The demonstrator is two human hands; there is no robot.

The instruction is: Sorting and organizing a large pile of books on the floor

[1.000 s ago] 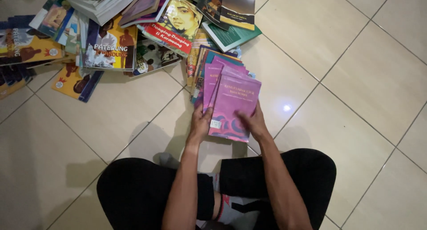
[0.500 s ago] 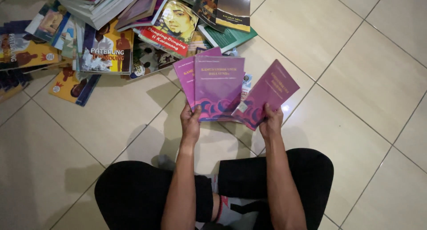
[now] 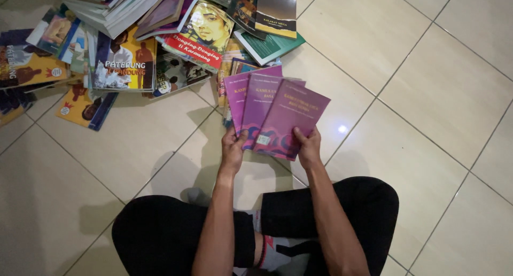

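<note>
Both hands, left hand (image 3: 233, 150) and right hand (image 3: 309, 148), grip the bottom edges of three fanned purple books (image 3: 275, 113) above the tiled floor (image 3: 417, 94), beside the book pile (image 3: 149, 35)

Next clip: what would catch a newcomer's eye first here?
Three thin purple paperback books fanned out at centre, gripped at their lower edges by the left hand and right hand. Behind them, at upper left, a sprawling heap of colourful books lies on the pale tiled floor.
</note>
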